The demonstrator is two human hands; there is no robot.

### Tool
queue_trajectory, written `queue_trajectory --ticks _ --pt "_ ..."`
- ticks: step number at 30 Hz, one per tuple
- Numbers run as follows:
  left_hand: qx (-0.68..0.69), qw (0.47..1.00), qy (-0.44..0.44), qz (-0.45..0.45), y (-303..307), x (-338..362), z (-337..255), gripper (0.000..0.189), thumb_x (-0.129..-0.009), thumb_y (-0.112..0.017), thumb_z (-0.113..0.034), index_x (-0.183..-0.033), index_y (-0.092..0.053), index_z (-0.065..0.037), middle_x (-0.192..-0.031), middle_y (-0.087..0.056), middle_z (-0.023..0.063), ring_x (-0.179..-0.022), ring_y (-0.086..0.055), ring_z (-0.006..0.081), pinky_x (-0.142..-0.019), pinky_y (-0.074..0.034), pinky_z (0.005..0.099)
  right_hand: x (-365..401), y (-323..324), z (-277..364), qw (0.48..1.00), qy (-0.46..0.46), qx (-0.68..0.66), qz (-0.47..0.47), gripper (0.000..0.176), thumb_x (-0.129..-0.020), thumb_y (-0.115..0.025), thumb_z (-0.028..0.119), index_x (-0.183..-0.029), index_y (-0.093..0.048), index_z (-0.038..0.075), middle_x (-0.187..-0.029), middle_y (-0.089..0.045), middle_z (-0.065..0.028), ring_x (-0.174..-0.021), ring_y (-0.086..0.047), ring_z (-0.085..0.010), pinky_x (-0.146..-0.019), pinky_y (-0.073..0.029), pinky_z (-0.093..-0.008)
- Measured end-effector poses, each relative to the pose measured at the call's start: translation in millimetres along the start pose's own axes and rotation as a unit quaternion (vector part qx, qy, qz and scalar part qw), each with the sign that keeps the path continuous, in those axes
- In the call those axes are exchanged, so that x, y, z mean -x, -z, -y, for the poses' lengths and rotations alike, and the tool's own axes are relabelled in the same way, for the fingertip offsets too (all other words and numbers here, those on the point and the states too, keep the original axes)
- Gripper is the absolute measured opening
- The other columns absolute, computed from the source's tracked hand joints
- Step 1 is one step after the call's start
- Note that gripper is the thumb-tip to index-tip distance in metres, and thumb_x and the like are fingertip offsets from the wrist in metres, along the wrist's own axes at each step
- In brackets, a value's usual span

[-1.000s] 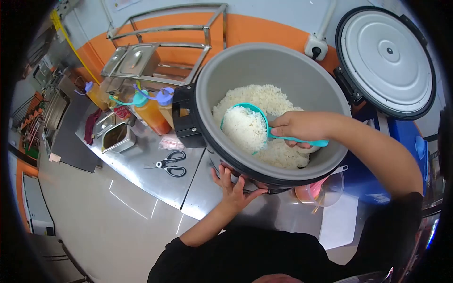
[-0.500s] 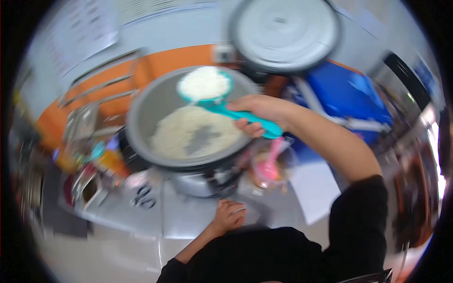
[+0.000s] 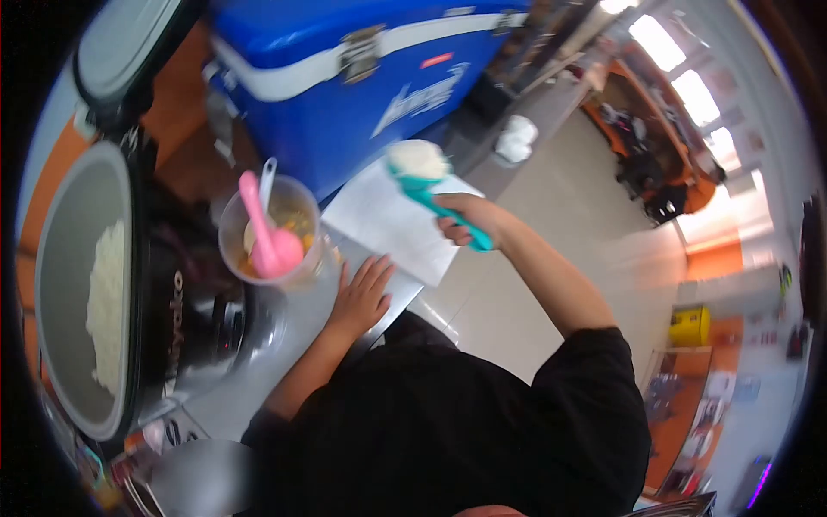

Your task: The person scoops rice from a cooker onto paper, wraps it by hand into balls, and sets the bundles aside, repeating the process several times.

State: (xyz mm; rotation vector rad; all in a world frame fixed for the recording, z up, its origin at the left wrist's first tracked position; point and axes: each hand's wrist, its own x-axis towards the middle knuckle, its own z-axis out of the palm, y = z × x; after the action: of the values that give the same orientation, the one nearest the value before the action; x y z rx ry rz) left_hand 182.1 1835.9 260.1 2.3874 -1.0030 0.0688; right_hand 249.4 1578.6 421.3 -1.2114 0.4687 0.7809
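My right hand grips the handle of a teal rice scoop, which carries a mound of white rice. The scoop is held above a sheet of white paper on the metal table. Fingers spread, my left hand rests at the near edge of that paper. Left of it stands a clear plastic tub with a pink ladle and a pale-handled utensil in yellowish food. At far left is an open rice cooker with white rice inside.
A large blue cooler box stands behind the paper. The cooker's raised lid is at upper left. White crumpled-looking items lie farther along the counter. Tiled floor stretches off to the right.
My view has turned right. The rice-filled scoop has moved from over the cooker to above the paper. My left hand has gone from loosely curled to spread near the paper.
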Motion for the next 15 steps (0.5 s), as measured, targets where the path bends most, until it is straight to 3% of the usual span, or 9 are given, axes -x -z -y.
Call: queue_trajectory --ticks 4,6,7,8,10,11,12,14,15 --pt "-0.027 0.999 0.014 -0.021 -3.3 -19.3 -1.0 0.057 -0.086 -0.059 -0.026 -0.139 -0.045 -0.013 -0.148 -0.039 0.0068 -0.138 -0.034 0.0267 -0.110 -0.019 0.0638 -36.0 51.4 -30.9 0.998 -0.015 -0.024 -0.054 0.015 -0.099 -0.050 0.027 -0.100 -0.046 0.013 -0.067 -0.046 0.0013 -0.047 -0.039 -0.0055 -0.040 -0.030 -0.0202" --pt "-0.029 0.999 0.038 -0.016 -6.2 -23.1 -1.4 0.057 -0.086 -0.059 -0.028 -0.139 -0.046 -0.015 -0.148 -0.040 0.0054 -0.138 -0.034 0.0249 -0.110 -0.018 0.0637 -42.1 64.0 -36.1 0.993 0.012 0.049 -0.103 0.018 -0.099 -0.049 0.027 -0.109 -0.047 0.013 -0.068 -0.046 0.0013 -0.047 -0.040 -0.0062 -0.040 -0.031 -0.0209" --pt "-0.033 0.998 0.046 -0.016 -8.7 -24.7 0.5 0.056 -0.086 -0.059 -0.029 -0.139 -0.046 -0.016 -0.148 -0.040 0.0039 -0.138 -0.034 0.0231 -0.111 -0.017 0.0635 -47.1 69.5 -37.1 0.989 0.015 0.073 -0.126 0.032 -0.099 -0.049 0.027 -0.126 -0.047 0.010 -0.069 -0.049 -0.0001 -0.048 -0.044 -0.0080 -0.041 -0.034 -0.0225" --pt "-0.032 0.998 0.057 -0.012 -10.1 -24.8 1.5 0.056 -0.086 -0.059 -0.029 -0.139 -0.046 -0.016 -0.148 -0.040 0.0039 -0.138 -0.034 0.0231 -0.111 -0.017 0.0635 -50.5 72.7 -38.7 0.990 0.005 0.076 -0.120 0.032 -0.099 -0.049 0.027 -0.126 -0.047 0.010 -0.069 -0.049 -0.0001 -0.048 -0.044 -0.0080 -0.041 -0.034 -0.0225" --pt "-0.032 0.998 0.052 -0.007 -11.3 -26.0 3.4 0.054 -0.087 -0.057 -0.029 -0.138 -0.047 -0.014 -0.148 -0.039 0.0064 -0.138 -0.034 0.0259 -0.109 -0.021 0.0641 -54.9 74.3 -37.7 0.915 0.100 0.305 -0.245 0.044 -0.097 -0.049 0.022 -0.138 -0.045 0.007 -0.072 -0.054 -0.0047 -0.054 -0.051 -0.0135 -0.046 -0.044 -0.0296" --pt "-0.032 0.998 0.057 -0.006 -11.4 -26.8 3.8 0.054 -0.087 -0.057 -0.029 -0.138 -0.047 -0.014 -0.148 -0.039 0.0064 -0.138 -0.034 0.0259 -0.109 -0.021 0.0641 -59.1 76.8 -36.8 0.880 0.104 0.374 -0.275 0.057 -0.096 -0.051 0.019 -0.150 -0.032 0.016 -0.073 -0.059 -0.0086 -0.059 -0.058 -0.0199 -0.054 -0.050 -0.0352" --pt "-0.032 0.998 0.059 -0.001 -9.4 -28.4 3.4 0.053 -0.087 -0.057 -0.029 -0.137 -0.047 -0.014 -0.147 -0.040 0.0064 -0.138 -0.034 0.0258 -0.109 -0.021 0.0641 -66.9 80.4 -42.5 0.880 0.102 0.376 -0.271 0.057 -0.096 -0.051 0.019 -0.150 -0.032 0.016 -0.073 -0.059 -0.0086 -0.059 -0.058 -0.0199 -0.054 -0.050 -0.0352" --pt "-0.030 0.997 0.065 0.005 -7.4 -28.7 2.3 0.052 -0.087 -0.056 -0.029 -0.137 -0.048 -0.014 -0.147 -0.040 0.0064 -0.138 -0.035 0.0258 -0.109 -0.022 0.0640 -79.6 87.2 -62.5 0.616 0.333 0.613 -0.366 0.056 -0.092 -0.059 0.016 -0.144 -0.042 0.020 -0.074 -0.058 -0.0098 -0.058 -0.059 -0.0272 -0.058 -0.051 -0.0400" --pt "-0.032 0.997 0.065 0.005 -7.2 -29.0 2.1 0.052 -0.087 -0.056 -0.029 -0.136 -0.048 -0.014 -0.147 -0.041 0.0061 -0.138 -0.035 0.0255 -0.108 -0.023 0.0638 -78.7 81.4 -64.5 0.616 0.332 0.615 -0.363 0.056 -0.092 -0.059 0.016 -0.144 -0.042 0.020 -0.074 -0.058 -0.0098 -0.058 -0.059 -0.0272 -0.058 -0.051 -0.0400"
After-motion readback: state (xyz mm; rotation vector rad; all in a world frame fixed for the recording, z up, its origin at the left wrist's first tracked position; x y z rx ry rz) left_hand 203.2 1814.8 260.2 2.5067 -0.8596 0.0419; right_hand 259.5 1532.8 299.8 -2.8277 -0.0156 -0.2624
